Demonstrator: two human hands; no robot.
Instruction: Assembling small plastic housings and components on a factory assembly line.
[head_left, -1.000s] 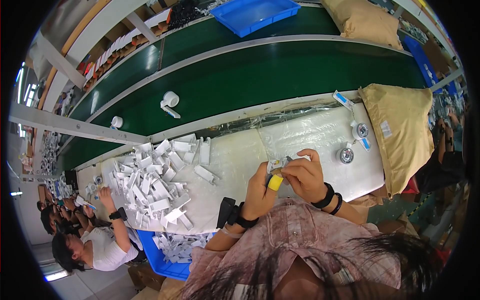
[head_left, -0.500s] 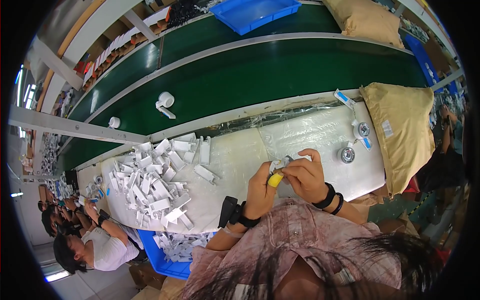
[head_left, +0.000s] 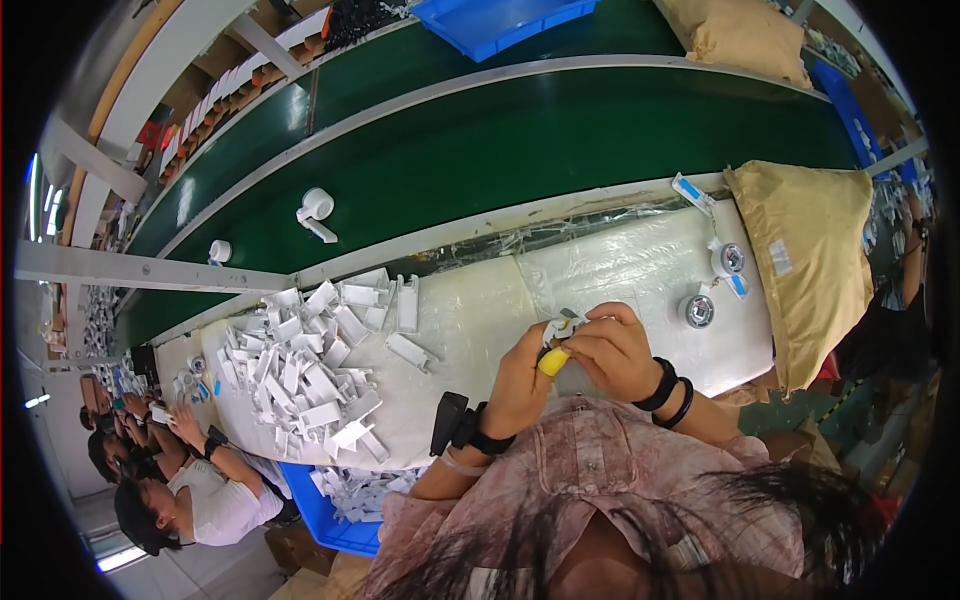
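- I see a small white part (head_left: 560,325) pinched at chest height over the wrapped bench (head_left: 620,265).
- My left hand (head_left: 525,375) is closed on a yellow-handled tool (head_left: 553,361), and my right hand (head_left: 612,350) grips the part.
- The tool tip is probably on the part, though it is too small to be sure.
- Judging by the large heap of white pieces (head_left: 310,375) at my left, most of the work remains.
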